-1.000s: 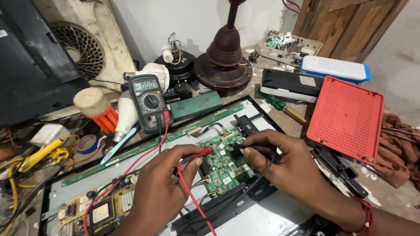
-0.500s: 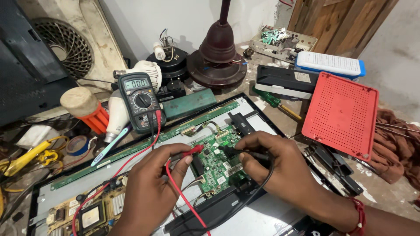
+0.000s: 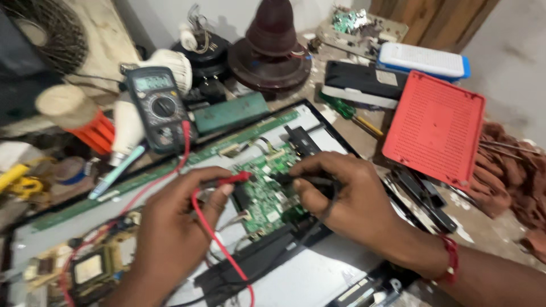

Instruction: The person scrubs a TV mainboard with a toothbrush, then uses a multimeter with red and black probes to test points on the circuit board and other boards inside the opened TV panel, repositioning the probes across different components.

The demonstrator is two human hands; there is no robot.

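My left hand [image 3: 170, 227] pinches a red test probe [image 3: 230, 181] whose tip rests on the left edge of a green circuit board [image 3: 267, 196]. My right hand [image 3: 347, 196] grips a black test probe [image 3: 301, 179], its tip touching the board's upper middle. The board lies inside an opened flat screen panel [image 3: 318, 278]. A red lead [image 3: 187, 148] runs from the probe back to a dark digital multimeter [image 3: 159, 108] standing behind the panel.
A red perforated cover [image 3: 435, 128] lies to the right, with a blue-and-white box [image 3: 424, 59] and a black unit [image 3: 364, 82] behind it. A dark round fan base [image 3: 273, 51], a white bulb [image 3: 128, 128], an orange spool [image 3: 96, 128] and a power board [image 3: 91, 267] surround the panel.
The camera has shifted closer and slightly left and down. Both hands keep their probes on the green board, with the tips nearly unmoved.
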